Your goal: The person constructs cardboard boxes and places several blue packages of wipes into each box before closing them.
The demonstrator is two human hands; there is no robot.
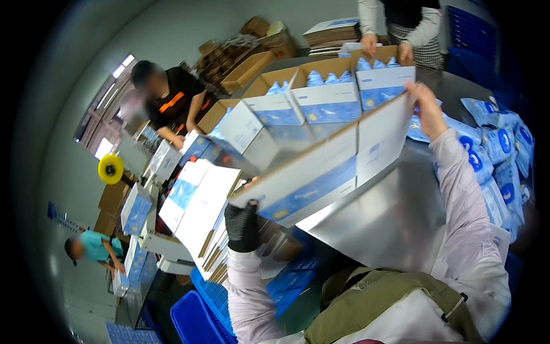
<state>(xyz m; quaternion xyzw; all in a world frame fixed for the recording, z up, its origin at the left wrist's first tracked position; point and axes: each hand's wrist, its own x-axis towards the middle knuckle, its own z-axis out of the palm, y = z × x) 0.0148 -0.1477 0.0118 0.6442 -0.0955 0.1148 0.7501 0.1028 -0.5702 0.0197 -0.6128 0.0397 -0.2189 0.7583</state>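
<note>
A folded white and blue carton (321,178) spans the space between my hands, tilted with its right end higher. My left hand (243,226), in a black fingerless glove, grips its lower left end. My bare right hand (427,109) is closed on its upper right corner. Beneath it lies the shiny metal tabletop (372,221). To the left, next to my gloved hand, is a stack of flat cartons (197,200). Beyond stands a row of open cartons (326,106) with blue pouches inside.
Blue pouches (495,149) are heaped on the right. Across the table, one person's hands (405,51) touch an open carton. Another person in black and orange (172,94) works at the far left. Blue plastic baskets (197,318) sit below the flat stack. A yellow roll (110,168) stands left.
</note>
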